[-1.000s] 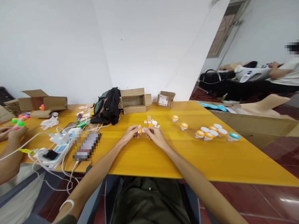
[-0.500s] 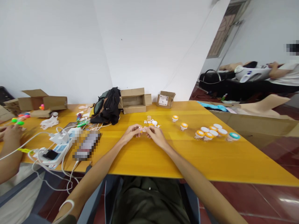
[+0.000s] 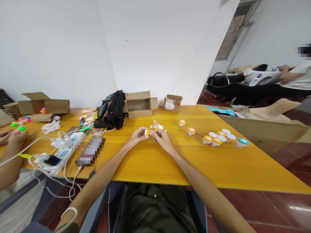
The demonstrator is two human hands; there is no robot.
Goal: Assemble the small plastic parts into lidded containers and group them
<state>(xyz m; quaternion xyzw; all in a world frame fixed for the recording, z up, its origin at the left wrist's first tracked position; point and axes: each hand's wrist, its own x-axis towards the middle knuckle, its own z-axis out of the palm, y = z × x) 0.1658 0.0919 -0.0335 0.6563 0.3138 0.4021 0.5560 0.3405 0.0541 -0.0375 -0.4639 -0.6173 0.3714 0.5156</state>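
Note:
My left hand (image 3: 136,138) is closed on a small orange-and-white lid (image 3: 146,132), its side turned toward my other hand. My right hand (image 3: 163,139) pinches a tiny white piece (image 3: 150,133) close against the lid; the fingers partly cover it. Just beyond my fingertips lie several small white parts (image 3: 155,127), some with cut-out patterns, and a clear cup (image 3: 155,122). To the right, several clear containers with orange-and-white lids (image 3: 217,139) stand grouped, beside one with a teal lid (image 3: 243,141). Two more orange-lidded containers (image 3: 191,130) stand nearer my right hand.
At the back are an open cardboard box (image 3: 139,105), a smaller box (image 3: 172,103) and a black bag (image 3: 113,111). On the left lie a phone (image 3: 90,151), a power strip (image 3: 64,155) and white cables. Another person's hands (image 3: 16,137) hold colourful pieces at far left.
The lid in my left hand has turned and shows more of its orange-and-white side. My right fingers have shifted slightly. An orange piece seen behind my right fingers no longer shows.

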